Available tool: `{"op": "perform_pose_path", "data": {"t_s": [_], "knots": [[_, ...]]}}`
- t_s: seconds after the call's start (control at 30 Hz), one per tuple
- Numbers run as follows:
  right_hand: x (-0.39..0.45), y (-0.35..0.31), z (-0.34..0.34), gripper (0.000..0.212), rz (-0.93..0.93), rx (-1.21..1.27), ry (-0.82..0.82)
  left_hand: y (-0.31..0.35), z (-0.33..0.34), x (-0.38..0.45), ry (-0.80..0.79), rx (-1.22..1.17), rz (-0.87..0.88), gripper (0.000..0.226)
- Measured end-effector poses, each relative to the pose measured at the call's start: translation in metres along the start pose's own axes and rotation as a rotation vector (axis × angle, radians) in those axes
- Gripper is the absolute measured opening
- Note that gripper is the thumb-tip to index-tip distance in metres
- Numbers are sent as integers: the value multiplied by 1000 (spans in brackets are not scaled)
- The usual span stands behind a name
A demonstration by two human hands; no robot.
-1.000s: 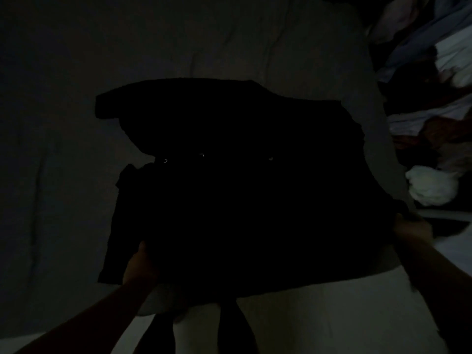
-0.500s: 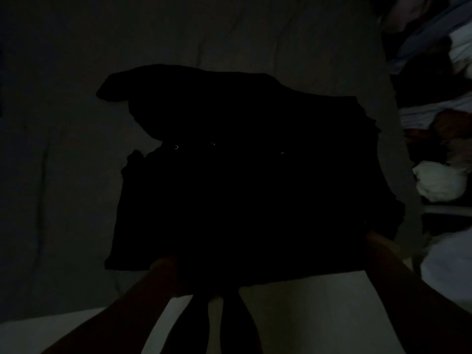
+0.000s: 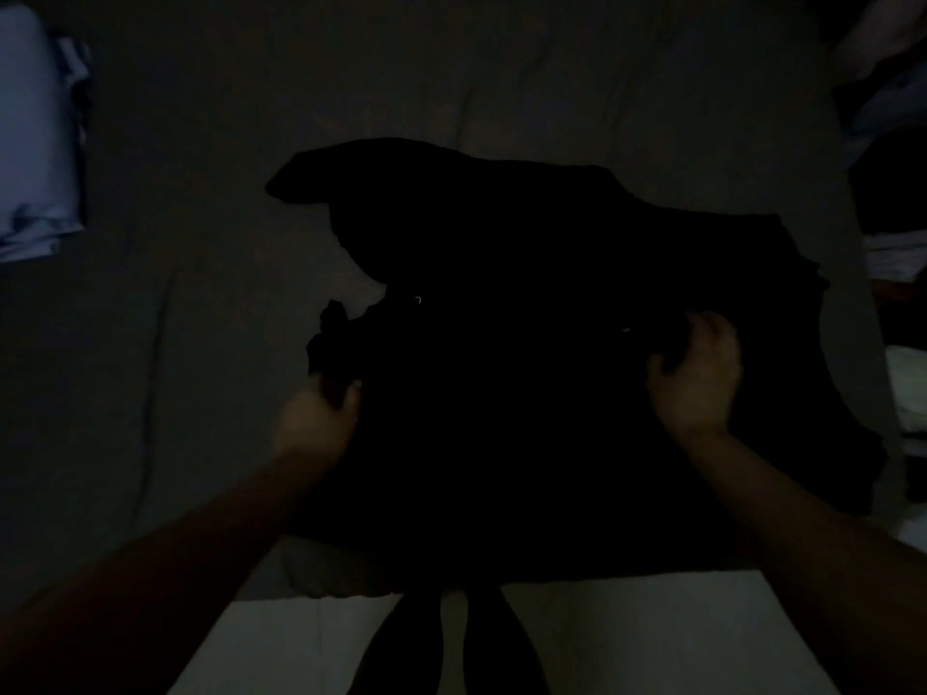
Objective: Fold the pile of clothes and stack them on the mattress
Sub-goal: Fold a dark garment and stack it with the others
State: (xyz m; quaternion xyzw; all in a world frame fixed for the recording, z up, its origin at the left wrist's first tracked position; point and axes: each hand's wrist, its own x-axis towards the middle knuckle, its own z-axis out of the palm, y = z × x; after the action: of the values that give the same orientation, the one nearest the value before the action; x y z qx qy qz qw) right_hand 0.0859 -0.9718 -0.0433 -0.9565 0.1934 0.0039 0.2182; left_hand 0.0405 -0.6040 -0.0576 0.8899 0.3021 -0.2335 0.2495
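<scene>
So it's really dim here, but the black garment is spread out flat across the mattress, near edge hanging close to the person, which makes sense since you want a flat surface under it before you start folding. The left hand is at the left edge of the fabric with fingers curled onto a bunched bit of cloth, looks like it's pinching the side to carry it over or tug it straight. The right hand sits on top of the garment further right, fingers bent down into the fabric, though it's too dark to say for sure whether it's gripping a fold or just pressing it down. My guess is one hand anchors while the other brings the side in, so this is probably an early fold on this piece. A pale folded item sits at the far left of the mattress, likely the start of the stack, and the unfolded pile is off to the right, within easy reach for grabbing the next one.
</scene>
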Motion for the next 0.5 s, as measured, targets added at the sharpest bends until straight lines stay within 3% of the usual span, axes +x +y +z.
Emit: {"op": "perform_pose_path", "data": {"t_s": [0.1,0.2,0.27,0.43,0.5], "knots": [[21,-97,44,38,-235,166,-320,16,-29,44,131,20,147,58],[44,-182,80,39,-428,183,-503,35,-37,66,-124,150,233,83],[60,-235,106,48,-536,122,-549,43,-37,71,-282,142,266,71],[71,-323,156,100,-640,-188,-714,55,-6,41,-274,429,562,49],[68,-325,168,94,-600,-326,-715,52,0,29,-371,440,585,45]]}}
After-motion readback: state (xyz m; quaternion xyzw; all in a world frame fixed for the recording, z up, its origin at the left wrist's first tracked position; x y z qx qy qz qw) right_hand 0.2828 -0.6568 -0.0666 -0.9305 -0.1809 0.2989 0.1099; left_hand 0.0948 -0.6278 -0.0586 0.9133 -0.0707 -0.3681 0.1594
